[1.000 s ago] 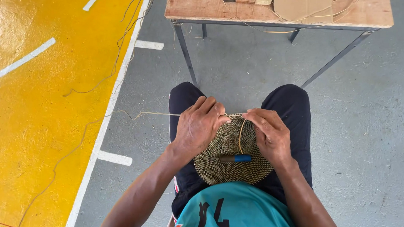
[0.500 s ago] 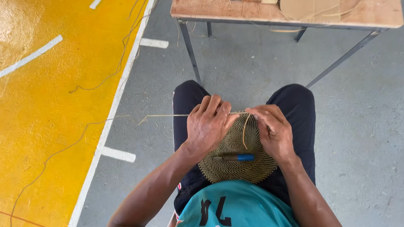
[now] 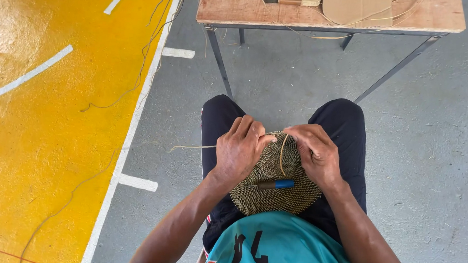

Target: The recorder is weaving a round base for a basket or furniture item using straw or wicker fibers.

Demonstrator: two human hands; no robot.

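Note:
A round woven coil disc [image 3: 273, 188] of tan fibre lies on my lap. My left hand [image 3: 238, 150] grips its far left edge, fingers curled over the rim. My right hand [image 3: 317, 153] pinches the far right edge. A thin straw strand [image 3: 282, 152] loops between the two hands, and another strand end [image 3: 191, 147] trails left from my left hand. A small tool with a blue handle [image 3: 276, 184] rests on top of the disc, touched by neither hand.
A wooden table [image 3: 417, 21] on metal legs stands ahead, carrying a cardboard piece [image 3: 355, 8], a small block and loose strands. Long fibre strands [image 3: 142, 64] lie on the yellow floor to the left. Grey concrete is under my legs.
Both hands stay on the disc's far edge; the strand loop between them has shifted slightly. The camera view has moved a little.

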